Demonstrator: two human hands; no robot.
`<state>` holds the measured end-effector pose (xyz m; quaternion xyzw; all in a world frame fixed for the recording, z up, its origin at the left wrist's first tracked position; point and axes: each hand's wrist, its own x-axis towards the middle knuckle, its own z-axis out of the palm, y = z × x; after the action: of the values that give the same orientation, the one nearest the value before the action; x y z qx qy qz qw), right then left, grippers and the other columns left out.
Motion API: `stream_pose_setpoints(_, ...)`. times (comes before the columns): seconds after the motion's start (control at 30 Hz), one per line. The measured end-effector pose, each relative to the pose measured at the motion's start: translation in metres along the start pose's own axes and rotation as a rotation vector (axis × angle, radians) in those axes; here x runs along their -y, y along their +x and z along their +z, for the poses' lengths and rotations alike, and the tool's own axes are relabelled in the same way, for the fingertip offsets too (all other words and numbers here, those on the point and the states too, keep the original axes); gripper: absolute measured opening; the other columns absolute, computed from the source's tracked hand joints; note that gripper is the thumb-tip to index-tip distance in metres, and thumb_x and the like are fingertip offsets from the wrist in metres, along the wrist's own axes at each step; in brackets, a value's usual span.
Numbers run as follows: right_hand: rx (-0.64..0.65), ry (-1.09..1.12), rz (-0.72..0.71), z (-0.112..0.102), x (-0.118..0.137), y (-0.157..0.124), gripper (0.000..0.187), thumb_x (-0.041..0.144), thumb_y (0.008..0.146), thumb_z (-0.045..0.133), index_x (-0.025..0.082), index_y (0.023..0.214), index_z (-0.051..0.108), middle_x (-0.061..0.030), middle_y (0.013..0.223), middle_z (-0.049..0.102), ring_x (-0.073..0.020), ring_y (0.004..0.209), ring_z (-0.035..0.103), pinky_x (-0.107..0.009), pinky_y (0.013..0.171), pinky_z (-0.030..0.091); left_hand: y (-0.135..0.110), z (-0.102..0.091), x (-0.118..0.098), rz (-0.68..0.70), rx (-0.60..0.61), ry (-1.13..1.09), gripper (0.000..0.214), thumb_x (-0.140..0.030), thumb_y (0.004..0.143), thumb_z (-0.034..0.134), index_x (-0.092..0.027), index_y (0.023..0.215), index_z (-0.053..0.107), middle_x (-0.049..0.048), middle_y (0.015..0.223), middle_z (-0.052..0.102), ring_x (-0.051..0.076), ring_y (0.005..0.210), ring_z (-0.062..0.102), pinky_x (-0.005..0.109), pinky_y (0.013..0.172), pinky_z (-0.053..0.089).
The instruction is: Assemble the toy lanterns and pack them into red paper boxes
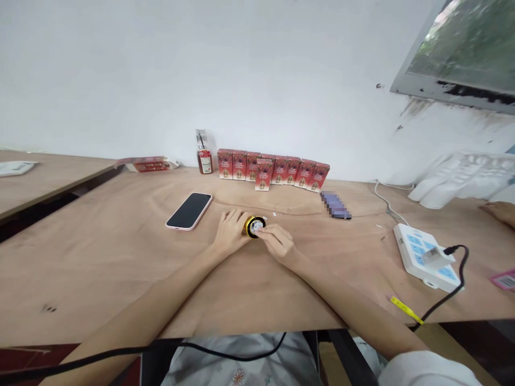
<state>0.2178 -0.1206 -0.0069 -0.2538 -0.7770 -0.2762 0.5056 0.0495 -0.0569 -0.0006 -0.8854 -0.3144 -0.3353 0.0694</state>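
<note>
My left hand (230, 234) is wrapped around a small gold round object (247, 227) just above the table's middle. Its end faces me, showing a black ring around a whitish centre (255, 227). The fingertips of my right hand (280, 244) are pinched together at that centre, and whatever they hold, if anything, is too small to make out. Left of my hands lies a phone (190, 211) with a dark screen and a pale pink case. Tiny white scraps (274, 214) are scattered on the wood behind my right hand.
Several red boxes (239, 165) stand along the wall, one in front. Beside them are a reddish bottle (205, 162) and a flattened red carton (151, 164). To the right lie a blurred-out phone (336, 205), a power strip (410, 257) with cable, white bags (446, 179), and another person's hand (501, 212).
</note>
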Motion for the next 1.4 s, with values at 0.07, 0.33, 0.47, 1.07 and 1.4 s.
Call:
stream_pose_setpoints(0.07,0.006,-0.012,-0.007,-0.0004,0.0004,0.0004,0.024,0.003,0.084,0.054,0.014,0.103,0.065,-0.0086,0.078,0.069,-0.0161,0.077,0.065,-0.027,0.067,0.057,-0.0002,0.0,-0.0005,0.011,-0.005,-0.001,0.029,-0.037,0.082,0.056,-0.018,0.104,0.055,0.0083,0.1,0.063,0.024,0.093,0.056,0.035,0.077,0.033)
stream_pose_setpoints(0.33,-0.001,-0.041,-0.054,-0.0026,0.0015,0.003,0.027,0.001,0.084,0.05,0.013,0.103,0.065,-0.0094,0.083,0.07,-0.0164,0.082,0.066,-0.027,0.071,0.058,0.0002,-0.0001,-0.0008,0.049,-0.035,0.013,0.031,-0.041,0.083,0.054,-0.018,0.105,0.054,0.0086,0.1,0.064,0.024,0.093,0.056,0.036,0.076,0.032)
stream_pose_setpoints(0.47,-0.007,-0.065,-0.044,-0.0022,0.0023,0.0037,0.024,0.003,0.084,0.054,0.015,0.102,0.065,-0.007,0.079,0.07,-0.0158,0.079,0.065,-0.027,0.07,0.057,0.0,0.0005,-0.0021,0.069,-0.048,0.011,0.033,-0.044,0.084,0.054,-0.018,0.104,0.055,0.008,0.098,0.064,0.024,0.091,0.057,0.036,0.074,0.032)
stream_pose_setpoints(1.07,0.0,-0.036,0.04,-0.0033,-0.0003,-0.0004,0.027,0.008,0.085,0.052,0.025,0.1,0.067,-0.0023,0.084,0.073,-0.0157,0.083,0.063,-0.03,0.072,0.05,-0.0003,0.0017,-0.0011,0.062,-0.022,0.027,0.034,-0.044,0.085,0.052,-0.018,0.107,0.055,0.0094,0.1,0.064,0.024,0.092,0.056,0.036,0.078,0.033)
stream_pose_setpoints(1.4,0.0,-0.05,0.126,-0.0028,-0.0036,-0.0032,0.029,0.004,0.081,0.058,0.024,0.101,0.067,-0.0005,0.079,0.074,-0.0182,0.083,0.064,-0.033,0.073,0.049,-0.0007,0.0016,0.0017,0.082,-0.03,0.058,0.037,-0.044,0.085,0.052,-0.015,0.108,0.057,0.0114,0.1,0.063,0.026,0.092,0.056,0.037,0.076,0.033)
